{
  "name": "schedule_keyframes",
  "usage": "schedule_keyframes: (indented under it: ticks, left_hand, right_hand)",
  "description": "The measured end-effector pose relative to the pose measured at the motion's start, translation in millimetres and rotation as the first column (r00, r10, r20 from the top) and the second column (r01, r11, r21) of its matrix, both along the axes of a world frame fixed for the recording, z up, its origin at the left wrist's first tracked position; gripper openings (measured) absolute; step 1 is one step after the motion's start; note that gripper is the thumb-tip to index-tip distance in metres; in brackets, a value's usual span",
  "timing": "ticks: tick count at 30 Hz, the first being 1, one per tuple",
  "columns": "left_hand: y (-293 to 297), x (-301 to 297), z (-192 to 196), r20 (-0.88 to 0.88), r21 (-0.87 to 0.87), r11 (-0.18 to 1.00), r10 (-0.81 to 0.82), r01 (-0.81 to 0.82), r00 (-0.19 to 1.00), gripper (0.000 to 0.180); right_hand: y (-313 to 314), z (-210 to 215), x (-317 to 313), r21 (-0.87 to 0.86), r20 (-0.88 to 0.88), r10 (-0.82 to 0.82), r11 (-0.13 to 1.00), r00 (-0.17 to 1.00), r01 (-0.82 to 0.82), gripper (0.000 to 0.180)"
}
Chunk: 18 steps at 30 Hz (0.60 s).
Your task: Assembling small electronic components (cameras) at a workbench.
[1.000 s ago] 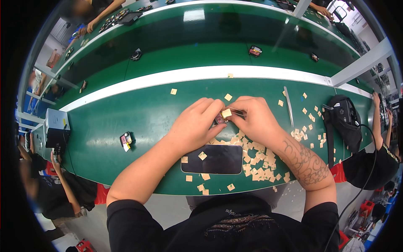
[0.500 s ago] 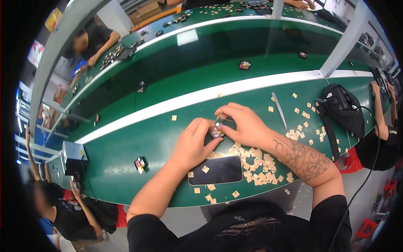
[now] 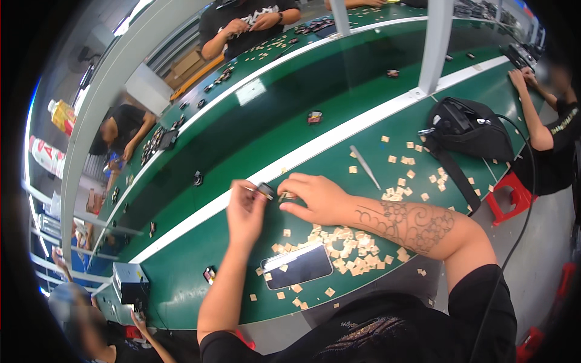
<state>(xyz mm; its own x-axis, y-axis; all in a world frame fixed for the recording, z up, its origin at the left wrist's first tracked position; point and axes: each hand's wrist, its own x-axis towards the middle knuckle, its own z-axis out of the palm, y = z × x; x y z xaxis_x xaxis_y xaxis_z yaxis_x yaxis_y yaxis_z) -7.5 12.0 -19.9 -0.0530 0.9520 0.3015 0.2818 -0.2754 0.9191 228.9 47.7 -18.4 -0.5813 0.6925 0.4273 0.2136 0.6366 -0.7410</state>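
My left hand [image 3: 243, 212] pinches a small dark electronic device [image 3: 264, 192] between thumb and fingers, above the green table [image 3: 181, 290]. Just right of it, my right hand [image 3: 315, 198] is curled, thumb and fingertips close together around a small item too unclear to name. A slight gap separates the two hands. Below them lies a dark-screened phone [image 3: 302, 267] with a few small squares on it. Many small beige squares [image 3: 363, 248] are heaped beside the phone and scattered about. Another small device [image 3: 209, 274] rests left of my left forearm.
Tweezers [image 3: 365, 167] and a black bag [image 3: 469, 130] lie to the right. Past the white rail [image 3: 315, 147], a small device [image 3: 314, 117] and others sit on a green strip. A grey box [image 3: 129, 282] stands left. A red stool [image 3: 511, 196] and co-workers are around the table.
My hands have come apart from around the device; the left keeps it and has turned it. The view has swung, showing more of a co-worker at the far side.
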Motion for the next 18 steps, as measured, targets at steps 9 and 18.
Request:
schedule_keyframes:
  ticks: [9,18]
  left_hand:
    - [122,-66,6,-0.682,0.083,0.977,0.2,-0.197,0.704,0.021]
    - [121,-153,-5,-0.923,0.189,0.805,0.34,-0.563,0.177,0.063]
  right_hand:
    - [12,-15,1,0.121,0.023,0.145,0.982,0.989,-0.146,0.011]
    - [10,-7,7,0.019,0.113,0.132,0.991,0.985,-0.135,0.014]
